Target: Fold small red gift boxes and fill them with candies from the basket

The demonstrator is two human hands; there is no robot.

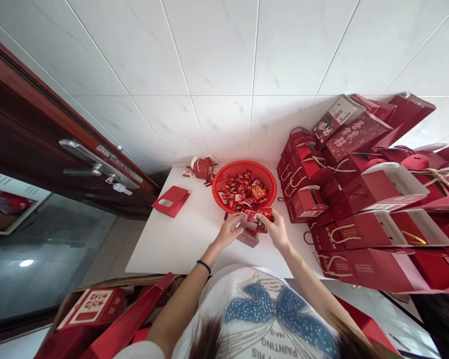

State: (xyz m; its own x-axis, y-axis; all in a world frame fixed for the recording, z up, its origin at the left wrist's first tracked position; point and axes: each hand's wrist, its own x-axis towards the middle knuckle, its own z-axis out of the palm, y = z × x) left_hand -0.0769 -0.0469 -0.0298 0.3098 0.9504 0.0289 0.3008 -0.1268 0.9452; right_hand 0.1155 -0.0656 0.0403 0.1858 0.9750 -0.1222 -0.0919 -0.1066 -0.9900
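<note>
A small red gift box [249,240] stands with its top unfolded on the white table, just in front of me. My left hand [229,230] has its thumb and fingers closed at the left side of the box's opening. In my right hand [276,230] are red candy packets [262,217], pinched over the right side of the box. Directly behind both hands sits a red plastic basket [219,197] holding a heap of small red-wrapped candies [247,189]. Part of the box is hidden by the hands and packets.
Rows of red gift boxes and bags [359,199] crowd the right side. A folded red box [171,201] lies on the table's left [153,244]. Near the wall is a small red pouch [202,167]. A carton of red boxes [105,304] stands lower left, beside a door [41,119].
</note>
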